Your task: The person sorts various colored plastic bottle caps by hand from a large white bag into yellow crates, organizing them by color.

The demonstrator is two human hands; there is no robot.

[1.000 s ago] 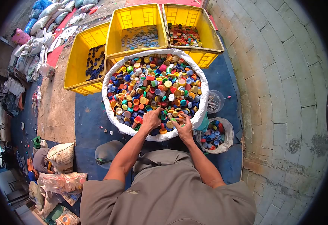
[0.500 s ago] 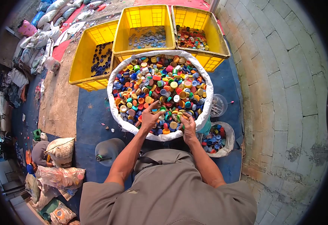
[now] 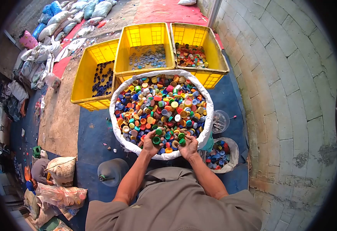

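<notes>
A wide white sack (image 3: 209,115) with a rolled rim is filled with mixed plastic bottle caps (image 3: 153,104) in many colours. Over its near edge, my left hand (image 3: 149,146) is closed around green bottle caps (image 3: 156,140), one with its hollow side showing. Beside it, my right hand (image 3: 189,147) grips more green caps (image 3: 182,141) between thumb and fingers. Both hands are just above the pile, a short gap apart. Parts of the fingers are hidden behind the caps.
Beyond the sack stand a yellow crate of dark blue caps (image 3: 84,82), one of pale blue caps (image 3: 124,50) and one of red and orange caps (image 3: 217,57). A smaller sack (image 3: 234,154), a clear tub (image 3: 225,122) and a large bottle (image 3: 114,171) flank me. A block wall (image 3: 284,100) rises right.
My hands have drawn back toward the near rim and now show green caps in their grip. The view has tilted up, so the crates and sack sit lower in it.
</notes>
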